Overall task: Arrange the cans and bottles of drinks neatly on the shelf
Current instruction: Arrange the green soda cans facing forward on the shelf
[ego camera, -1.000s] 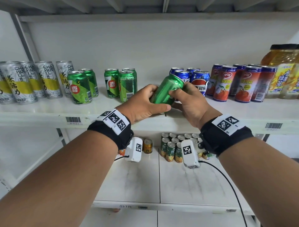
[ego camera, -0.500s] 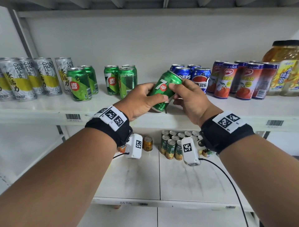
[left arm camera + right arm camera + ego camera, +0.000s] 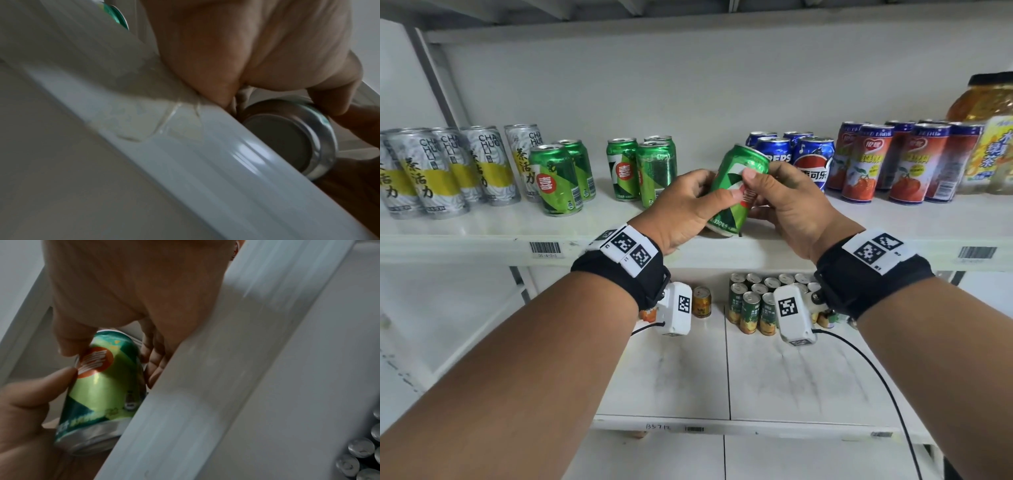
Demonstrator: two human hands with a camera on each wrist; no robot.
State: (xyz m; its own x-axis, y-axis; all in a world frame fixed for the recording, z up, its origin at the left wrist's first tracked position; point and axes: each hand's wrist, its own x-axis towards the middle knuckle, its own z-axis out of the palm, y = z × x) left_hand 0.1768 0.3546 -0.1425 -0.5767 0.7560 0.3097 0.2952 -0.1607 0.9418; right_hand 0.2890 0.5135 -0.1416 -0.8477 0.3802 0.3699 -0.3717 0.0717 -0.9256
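A green soda can is tilted to the right over the front of the white shelf. My left hand grips its lower left side and my right hand holds its right side, thumb on the label. The can's silver bottom shows in the left wrist view. Its green label with an orange disc shows in the right wrist view, between both thumbs. Other green cans stand upright to the left, blue cola cans just behind.
Silver-and-yellow tall cans fill the shelf's left end, red juice cans and a large yellow bottle the right. A lower shelf holds small green cans and an orange can.
Both hands have turned the green can more upright and rotated it, so its label with the orange disc now faces me.
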